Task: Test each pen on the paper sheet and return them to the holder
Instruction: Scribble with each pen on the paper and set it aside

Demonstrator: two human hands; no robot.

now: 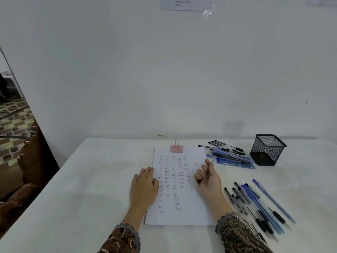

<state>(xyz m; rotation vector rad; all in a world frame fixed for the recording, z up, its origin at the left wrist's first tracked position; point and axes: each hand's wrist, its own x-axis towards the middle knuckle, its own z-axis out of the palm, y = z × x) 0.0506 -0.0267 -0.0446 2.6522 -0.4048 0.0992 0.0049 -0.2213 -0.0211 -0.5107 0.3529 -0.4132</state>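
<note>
pen test at the worktop (pixel 91 179)
left hand (pixel 144 185), flat, steadies the paper sheet (pixel 182 216); right hand (pixel 207 179) grips a pen (pixel 199 181) over the page; holder (pixel 267 150) stands far right.

Wears a long-sleeved garment in a busy, dense print. Shows on the left sleeve (pixel 122 240) dark brown cloth with rust-orange and pale swirling motifs, on the right sleeve (pixel 238 234) a finer, more speckled tan-and-black pattern, close to animal spots. Ends each sleeve near the wrist in a narrow grey-blue trim, scalloped and lace-like, slightly frilled round the edge. Leaves the left hand (pixel 144 185) and the right hand (pixel 207 179) bare beyond the cuffs, with a stretch of forearm uncovered too. Runs out of view at the bottom
</note>
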